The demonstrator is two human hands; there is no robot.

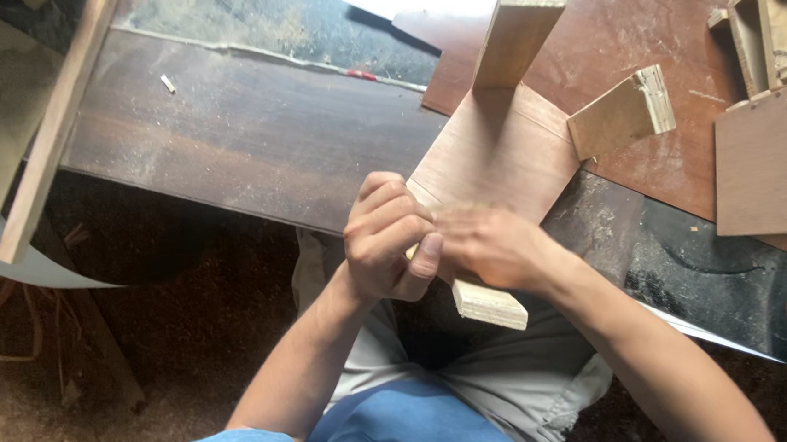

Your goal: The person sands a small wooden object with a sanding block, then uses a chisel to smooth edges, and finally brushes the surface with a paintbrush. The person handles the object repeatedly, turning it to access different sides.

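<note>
My left hand (387,240) and my right hand (488,247) are closed together at the near end of a small plywood assembly (499,149). It is a reddish flat panel with an upright pale block (515,37) at its far end and a pale plywood block (490,305) at its near end. Both hands grip that near end, over my lap. My fingers hide the joint between panel and near block. The right hand is blurred.
A dark wooden board (249,130) lies to the left, a reddish board (639,38) beyond. A loose plywood block (621,113) sits right of the panel. Several similar plywood pieces (767,84) stand at far right. A pale strip (50,134) leans at left. Sawdust covers the ground.
</note>
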